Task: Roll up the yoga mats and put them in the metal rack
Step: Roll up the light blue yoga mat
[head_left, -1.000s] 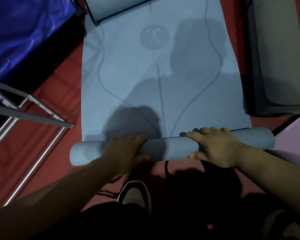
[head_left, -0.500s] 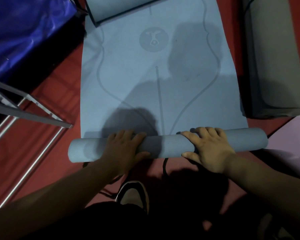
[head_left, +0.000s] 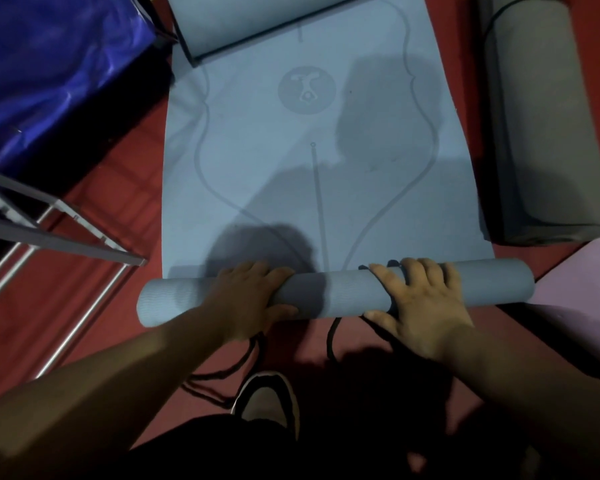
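From my end I see the blue yoga mat (head_left: pixel 312 168) lying on the red floor (head_left: pixel 125 161), its near end wound into a roll (head_left: pixel 336 292) that runs crosswise just ahead of a shoe (head_left: pixel 267 400). The left hand (head_left: pixel 253 299) wraps over the roll left of centre, with its fingers draped over the far side and its thumb on the near side. The right hand (head_left: pixel 420 303) grasps it the same way right of centre (its fingers a little more spread).

The rest of the mat lies flat and stretches away, printed with curved lines and a round emblem. The metal rack (head_left: pixel 59 233) stands at the left, apart from the mat. A grey rolled mat (head_left: pixel 541 116) lies along the right edge. Another blue rolled mat (head_left: pixel 243 19) lies across the far end, and a pink mat (head_left: pixel 582 292) shows beside the roll's right end. A black cord (head_left: pixel 331 337) loops on the floor under the roll. Blue sheeting (head_left: pixel 49 64) fills the upper left corner.
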`<action>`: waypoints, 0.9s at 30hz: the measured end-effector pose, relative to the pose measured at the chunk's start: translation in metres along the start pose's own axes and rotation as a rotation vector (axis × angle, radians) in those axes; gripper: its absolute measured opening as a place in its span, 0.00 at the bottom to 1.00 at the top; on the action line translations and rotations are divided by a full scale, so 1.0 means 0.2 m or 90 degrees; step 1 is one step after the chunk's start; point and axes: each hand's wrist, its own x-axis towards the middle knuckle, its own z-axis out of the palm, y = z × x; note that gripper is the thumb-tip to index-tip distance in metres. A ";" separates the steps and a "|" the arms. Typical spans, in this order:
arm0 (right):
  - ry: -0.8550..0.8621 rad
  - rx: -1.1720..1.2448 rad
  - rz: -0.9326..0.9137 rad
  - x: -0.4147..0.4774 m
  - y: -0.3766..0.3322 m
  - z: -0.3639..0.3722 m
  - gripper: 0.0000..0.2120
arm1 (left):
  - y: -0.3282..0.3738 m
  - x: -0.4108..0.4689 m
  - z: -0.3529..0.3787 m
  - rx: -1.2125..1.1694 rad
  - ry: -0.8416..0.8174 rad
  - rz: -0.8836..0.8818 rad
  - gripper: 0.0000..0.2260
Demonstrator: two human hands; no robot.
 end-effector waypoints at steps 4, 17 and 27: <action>-0.048 0.006 -0.008 0.05 0.02 -0.05 0.38 | 0.02 -0.03 0.06 0.040 0.128 0.014 0.37; 0.065 0.038 -0.031 0.05 0.04 -0.02 0.36 | 0.00 0.02 0.02 0.014 0.103 0.011 0.34; 0.033 0.005 -0.018 0.11 0.06 -0.01 0.36 | 0.04 -0.03 0.08 0.075 0.251 -0.009 0.33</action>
